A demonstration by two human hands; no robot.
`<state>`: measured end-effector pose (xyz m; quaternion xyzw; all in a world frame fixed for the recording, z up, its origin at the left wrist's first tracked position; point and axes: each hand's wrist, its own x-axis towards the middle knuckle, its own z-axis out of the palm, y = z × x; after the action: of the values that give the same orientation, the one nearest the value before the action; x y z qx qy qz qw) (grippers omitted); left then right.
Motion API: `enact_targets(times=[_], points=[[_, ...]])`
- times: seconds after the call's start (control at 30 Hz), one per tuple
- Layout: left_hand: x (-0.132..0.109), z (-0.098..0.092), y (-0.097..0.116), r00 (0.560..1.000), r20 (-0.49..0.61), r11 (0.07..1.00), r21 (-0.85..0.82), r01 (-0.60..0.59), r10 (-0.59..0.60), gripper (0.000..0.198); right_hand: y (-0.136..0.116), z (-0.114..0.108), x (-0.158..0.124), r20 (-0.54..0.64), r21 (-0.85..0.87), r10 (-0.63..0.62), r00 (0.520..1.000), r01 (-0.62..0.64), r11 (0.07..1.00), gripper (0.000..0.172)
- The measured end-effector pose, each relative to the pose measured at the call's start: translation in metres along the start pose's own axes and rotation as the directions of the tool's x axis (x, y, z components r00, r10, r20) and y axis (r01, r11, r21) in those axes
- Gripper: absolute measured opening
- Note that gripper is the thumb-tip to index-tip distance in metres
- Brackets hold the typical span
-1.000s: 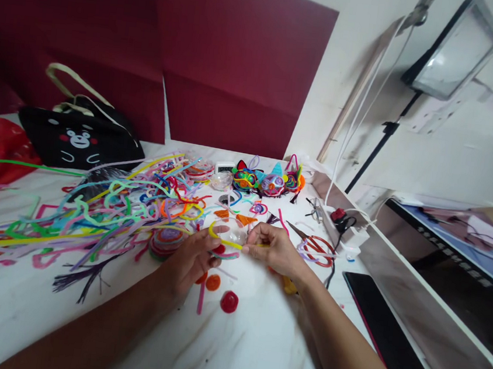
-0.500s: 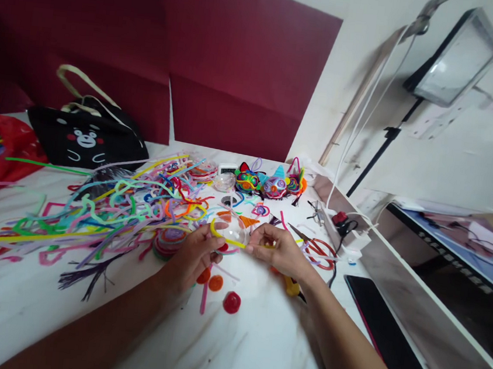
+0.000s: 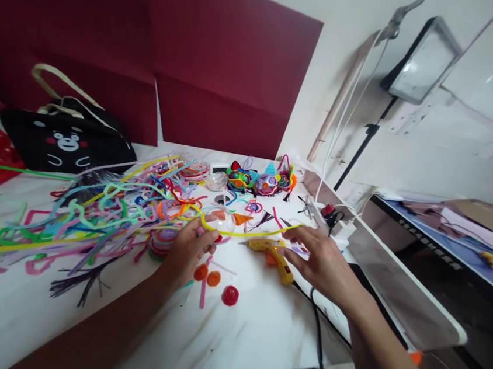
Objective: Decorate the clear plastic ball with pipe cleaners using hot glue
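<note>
My left hand (image 3: 189,249) is closed on a clear plastic ball (image 3: 225,222), pinching a yellow pipe cleaner (image 3: 250,234) against it. One end of the pipe cleaner curves round the ball; the rest stretches right, its far end by the fingers of my right hand (image 3: 313,256). That hand hovers with thumb and fingers apart, just right of a yellow glue gun (image 3: 272,250) lying on the table. Scissors behind it are mostly hidden by the hand. Below the ball lie orange coils (image 3: 214,278) and a red coil (image 3: 230,295) of pipe cleaner.
A tangled heap of coloured pipe cleaners (image 3: 107,211) covers the left side. Decorated balls (image 3: 266,182) stand at the back, and a black bag (image 3: 68,142) at back left. The glue gun's black cord (image 3: 320,339) runs off the front edge. A low partition (image 3: 395,282) borders the right.
My right hand has let go of the yellow pipe cleaner near the ball and moved right, opening. The glue gun now shows. The view has shifted a little to the right.
</note>
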<state>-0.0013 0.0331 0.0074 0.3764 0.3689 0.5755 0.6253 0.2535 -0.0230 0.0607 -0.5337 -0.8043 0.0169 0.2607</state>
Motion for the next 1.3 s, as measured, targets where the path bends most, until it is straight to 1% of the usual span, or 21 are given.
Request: enact_targets(times=[0.07,0.1,0.2,0.3,0.37,0.47,0.53,0.57,0.63,0.73,0.87,0.97,1.03,1.07,1.13,1.2,1.23,1.3], points=[[0.001,-0.001,-0.001,1.0,0.007,1.0,0.004,-0.005,0.005,0.038,0.009,0.003,-0.016,0.106,-0.047,0.094,0.99,-0.09,0.995,0.018],[0.002,-0.001,-0.001,1.0,0.007,1.0,0.004,-0.007,0.007,0.04,0.013,0.005,-0.024,0.156,-0.079,0.149,0.976,-0.138,0.987,0.017],[0.003,-0.002,-0.003,1.0,0.018,1.0,-0.004,-0.01,0.01,0.046,0.024,0.014,-0.044,0.268,-0.157,0.301,0.915,-0.267,0.951,0.018],[0.004,-0.003,-0.005,1.0,0.031,1.0,-0.012,-0.004,0.004,0.049,0.027,0.022,-0.056,0.327,-0.179,0.375,0.867,-0.333,0.926,0.02],[0.004,-0.003,-0.006,0.999,0.035,1.0,-0.014,-0.002,0.002,0.05,0.026,0.027,-0.06,0.338,-0.17,0.39,0.857,-0.352,0.921,0.02],[0.004,-0.004,-0.006,0.998,0.054,1.0,-0.015,0.013,-0.012,0.05,0.023,0.036,-0.055,0.306,-0.126,0.371,0.877,-0.349,0.929,0.027],[0.004,-0.004,-0.007,0.998,0.066,1.0,-0.018,0.024,-0.023,0.049,0.021,0.042,-0.047,0.27,-0.119,0.366,0.89,-0.347,0.93,0.034],[0.004,-0.004,-0.007,0.997,0.071,0.999,-0.023,0.027,-0.025,0.049,0.02,0.045,-0.041,0.259,-0.129,0.378,0.889,-0.356,0.926,0.036],[0.003,-0.004,-0.006,0.996,0.081,0.999,-0.043,0.028,-0.024,0.048,0.02,0.052,-0.029,0.257,-0.159,0.421,0.87,-0.392,0.906,0.037],[0.003,-0.005,-0.006,0.995,0.093,0.995,-0.089,0.035,-0.027,0.045,0.021,0.059,-0.014,0.271,-0.191,0.489,0.829,-0.451,0.872,0.033],[0.003,-0.007,-0.005,0.993,0.108,0.987,-0.151,0.059,-0.042,0.041,0.025,0.066,-0.007,0.276,-0.151,0.548,0.79,-0.527,0.836,0.024],[0.003,-0.006,-0.004,0.993,0.106,0.978,-0.195,0.07,-0.05,0.039,0.03,0.068,-0.009,0.274,-0.065,0.577,0.769,-0.584,0.809,0.02],[0.003,-0.006,-0.003,0.993,0.1,0.972,-0.22,0.08,-0.059,0.039,0.034,0.069,-0.012,0.255,0.063,0.589,0.767,-0.621,0.781,0.019],[0.003,-0.006,-0.002,0.994,0.096,0.969,-0.234,0.081,-0.06,0.039,0.034,0.068,-0.013,0.249,0.163,0.591,0.767,-0.635,0.755,0.02],[0.002,-0.006,-0.001,0.994,0.09,0.962,-0.261,0.077,-0.055,0.039,0.033,0.067,-0.016,0.259,0.401,0.593,0.763,-0.643,0.652,0.026],[0.002,-0.006,0.0,0.995,0.09,0.957,-0.281,0.071,-0.047,0.039,0.028,0.064,-0.018,0.284,0.6,0.58,0.763,-0.613,0.513,0.032],[0.002,-0.007,0.0,0.994,0.096,0.955,-0.288,0.071,-0.045,0.039,0.024,0.062,-0.019,0.282,0.666,0.571,0.771,-0.585,0.462,0.035],[0.002,-0.007,-0.001,0.992,0.114,0.953,-0.293,0.078,-0.046,0.038,0.016,0.058,-0.021,0.246,0.743,0.556,0.794,-0.523,0.418,0.039]])
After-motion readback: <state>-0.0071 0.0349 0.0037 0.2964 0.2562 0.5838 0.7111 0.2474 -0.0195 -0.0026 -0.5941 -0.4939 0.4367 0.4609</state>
